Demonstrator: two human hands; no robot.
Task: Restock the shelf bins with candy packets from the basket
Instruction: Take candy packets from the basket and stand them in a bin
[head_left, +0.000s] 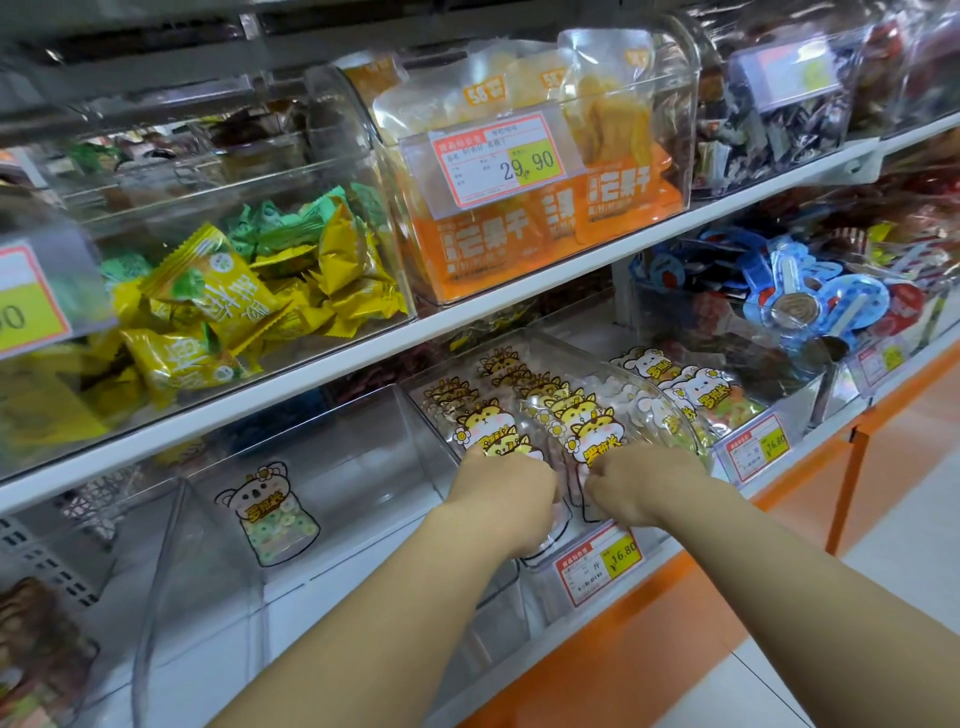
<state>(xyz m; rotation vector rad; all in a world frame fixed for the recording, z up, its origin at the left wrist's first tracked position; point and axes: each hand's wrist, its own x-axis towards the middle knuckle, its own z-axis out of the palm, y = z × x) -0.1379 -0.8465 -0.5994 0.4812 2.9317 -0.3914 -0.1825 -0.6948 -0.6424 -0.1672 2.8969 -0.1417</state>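
The light is bright, even and white, falling from above the price tag (498, 158) marked 29.90. Shadows are soft: a dim band lies under the shelf board (363, 356) below the tag, and the backs of the bins go dark. White glare streaks the curved lids of the clear bins (363, 457) below the tag and washes out those to its upper right. The tag's numbers read sharp, and so does the print on the candy packets (587, 431) beneath it. Left of the tag, toward the top corner, everything smears into blur. The wide lens bends the shelf lines, more strongly the farther they run from the tag.
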